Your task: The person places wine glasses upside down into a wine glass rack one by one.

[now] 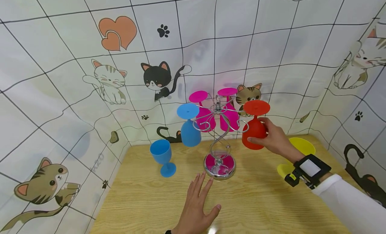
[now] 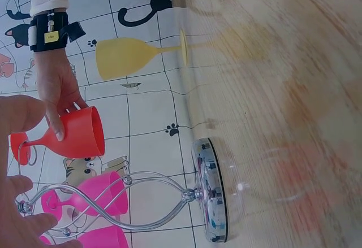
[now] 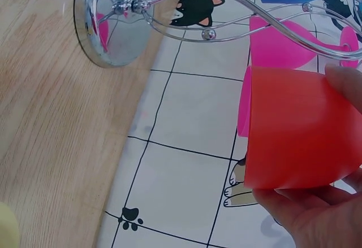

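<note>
R hand (image 1: pixel 273 137): gripping inv. red goblet (image 1: pixel 254 127)
L hand (image 1: pixel 195 207): spreading fingers nr chrome rack (image 1: pixel 219 163)
Yel. goblet (image 1: pixel 303 145): standing, stem hidden (head view)

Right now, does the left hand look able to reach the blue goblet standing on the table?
Probably yes: the left hand is empty with fingers spread, and nothing visible stands between it and the blue goblet; the rack base sits to the right of that path.
</note>
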A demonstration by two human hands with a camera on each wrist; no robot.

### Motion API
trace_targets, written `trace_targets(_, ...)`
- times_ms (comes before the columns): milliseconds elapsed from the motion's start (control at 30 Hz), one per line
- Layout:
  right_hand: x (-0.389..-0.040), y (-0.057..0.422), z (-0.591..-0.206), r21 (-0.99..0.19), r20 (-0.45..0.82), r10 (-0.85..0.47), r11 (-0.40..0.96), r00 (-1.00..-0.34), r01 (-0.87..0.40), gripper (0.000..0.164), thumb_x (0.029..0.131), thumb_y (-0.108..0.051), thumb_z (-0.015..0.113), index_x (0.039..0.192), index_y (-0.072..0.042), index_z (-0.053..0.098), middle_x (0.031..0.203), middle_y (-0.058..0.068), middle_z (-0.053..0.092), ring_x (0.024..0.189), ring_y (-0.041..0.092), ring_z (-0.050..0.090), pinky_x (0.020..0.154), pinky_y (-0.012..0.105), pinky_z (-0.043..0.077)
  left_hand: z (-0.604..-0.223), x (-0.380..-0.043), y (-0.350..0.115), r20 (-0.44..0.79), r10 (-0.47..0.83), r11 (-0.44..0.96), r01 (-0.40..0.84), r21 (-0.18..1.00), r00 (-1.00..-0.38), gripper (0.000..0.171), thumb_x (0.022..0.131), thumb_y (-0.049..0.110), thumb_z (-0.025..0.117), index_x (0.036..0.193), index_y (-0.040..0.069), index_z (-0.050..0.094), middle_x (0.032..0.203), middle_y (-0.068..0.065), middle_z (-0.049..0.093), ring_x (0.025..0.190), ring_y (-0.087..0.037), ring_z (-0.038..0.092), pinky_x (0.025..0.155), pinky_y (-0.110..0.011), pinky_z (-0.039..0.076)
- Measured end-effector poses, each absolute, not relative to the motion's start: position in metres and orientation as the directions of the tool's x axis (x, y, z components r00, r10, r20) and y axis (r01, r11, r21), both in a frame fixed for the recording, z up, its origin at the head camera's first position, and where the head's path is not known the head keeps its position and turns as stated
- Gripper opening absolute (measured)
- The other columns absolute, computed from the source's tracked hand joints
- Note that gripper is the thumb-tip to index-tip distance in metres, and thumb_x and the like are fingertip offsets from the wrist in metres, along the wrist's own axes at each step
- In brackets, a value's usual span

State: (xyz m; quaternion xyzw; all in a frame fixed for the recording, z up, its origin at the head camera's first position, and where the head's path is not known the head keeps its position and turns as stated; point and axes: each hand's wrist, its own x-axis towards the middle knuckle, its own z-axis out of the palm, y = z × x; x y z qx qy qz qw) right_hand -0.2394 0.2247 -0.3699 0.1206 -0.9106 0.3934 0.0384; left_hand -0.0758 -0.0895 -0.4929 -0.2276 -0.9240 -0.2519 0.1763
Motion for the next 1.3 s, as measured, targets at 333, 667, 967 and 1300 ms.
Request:
trace_targets(333,-0.244,0.223,-0.375,-0.732,0.147,-0.192,0.639,-0.97,-0.237,0.085,0.088,-0.04,0.072,0.148,0.0,0.025,0.136,0.027,0.05,0.118,0.046,0.055,0.088,0.053,0.057,-0.496,-0.075,-0.09,0.436,0.325,0.768,0.503,0.397,-0.839,0.079,0.092,0.049,0.062,0.156,0.031,0.021,0.165,-0.005,0.019,0.15,-0.031,0.022,0.109,-0.065,0.031)
trace_targets(667,-0.248,0.22,-0.374,-0.734,0.126,-0.195,0.641,-0.973,-0.224,0.089,0.088,-0.046,0.07,0.15,-0.002,0.023,0.138,0.026,0.05,0.12,0.044,0.054,0.091,0.054,0.055,-0.499,-0.077,-0.091,0.455,0.327,0.774,0.511,0.375,-0.828,0.074,0.095,0.054,0.055,0.156,0.03,0.023,0.164,-0.007,0.022,0.149,-0.032,0.023,0.108,-0.063,0.031)
trace_targets(967,-0.252,0.216,-0.375,-0.726,0.134,-0.2,0.646,-0.971,-0.233,0.089,0.09,-0.044,0.069,0.153,-0.003,0.021,0.142,0.025,0.048,0.122,0.045,0.053,0.093,0.056,0.054,-0.5,-0.076,-0.091,0.445,0.327,0.768,0.509,0.389,-0.834,0.074,0.094,0.053,0.057,0.156,0.03,0.023,0.164,-0.007,0.021,0.149,-0.031,0.022,0.109,-0.063,0.029)
trace_targets(1300,-0.256,0.211,-0.374,-0.739,0.113,-0.218,0.634,-0.969,-0.229,0.088,0.09,-0.044,0.069,0.153,-0.005,0.021,0.143,0.024,0.045,0.124,0.045,0.051,0.096,0.058,0.052,-0.5,-0.076,-0.092,0.464,0.326,0.778,0.513,0.363,-0.824,0.074,0.094,0.054,0.056,0.156,0.028,0.024,0.163,-0.009,0.023,0.148,-0.032,0.024,0.109,-0.06,0.029)
